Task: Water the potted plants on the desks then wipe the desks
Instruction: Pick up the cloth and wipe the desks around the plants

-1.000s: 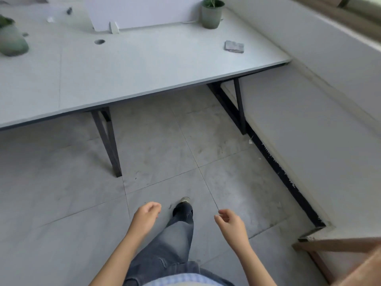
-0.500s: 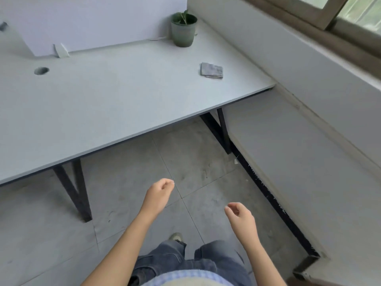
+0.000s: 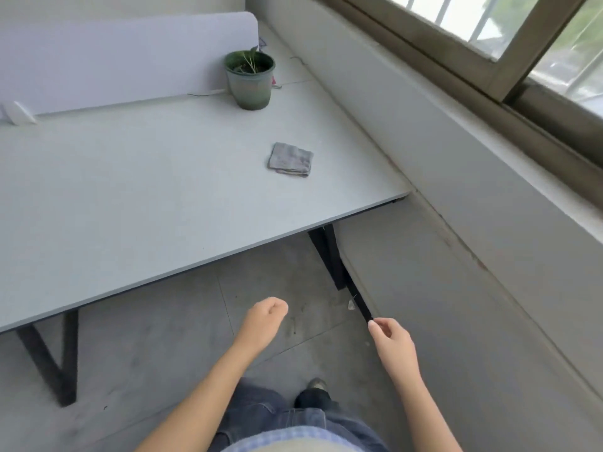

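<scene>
Left hand (image 3: pixel 266 321) and right hand (image 3: pixel 391 337) hang loosely curled, holding nothing. Folded grey cloth (image 3: pixel 290 159) lies on white worktop (image 3: pixel 130 190), 5 o'clock from green plastic plant pot (image 3: pixel 250 80), probably staged for wiping.

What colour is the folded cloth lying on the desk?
Grey; the cloth shows best in the head view, lying on the pale desk.

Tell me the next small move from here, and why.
Probably step closer and reach the right hand toward the folded grey cloth on the desk. Both it and the left hand hold nothing and hang over the floor, short of the desk edge. No watering vessel is in view, and the cloth lies apart from the potted plant.
</scene>
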Tool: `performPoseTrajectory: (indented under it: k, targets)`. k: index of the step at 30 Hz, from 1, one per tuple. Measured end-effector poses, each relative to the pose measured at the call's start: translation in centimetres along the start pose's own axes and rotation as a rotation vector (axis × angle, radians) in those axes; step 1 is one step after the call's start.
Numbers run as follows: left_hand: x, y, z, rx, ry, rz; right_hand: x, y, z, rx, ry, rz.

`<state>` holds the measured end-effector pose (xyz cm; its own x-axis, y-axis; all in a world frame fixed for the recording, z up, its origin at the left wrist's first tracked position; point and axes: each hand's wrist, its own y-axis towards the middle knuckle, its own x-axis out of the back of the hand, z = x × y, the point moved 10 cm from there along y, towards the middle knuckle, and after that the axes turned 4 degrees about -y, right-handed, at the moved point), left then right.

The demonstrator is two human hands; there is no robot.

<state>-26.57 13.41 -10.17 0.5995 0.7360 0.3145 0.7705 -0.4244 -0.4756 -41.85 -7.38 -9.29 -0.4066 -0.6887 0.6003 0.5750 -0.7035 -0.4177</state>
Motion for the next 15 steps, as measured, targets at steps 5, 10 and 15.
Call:
performPoseTrajectory:
  k: [5, 10, 15]
  targets:
    - [-0.1, 2.6, -1.7, 0.051, 0.002, -0.068, -1.9, 5.3, 2.2, 0.013, -0.092, 0.178]
    - [6.0, 5.8, 0.1, 0.187, -0.139, -0.350, -3.9, 11.4, 8.8, 0.154, -0.134, 0.213]
    - [11.4, 11.5, -3.6, 0.088, -0.366, -0.532, -6.3, 17.4, 18.2, 0.340, -0.200, 0.188]
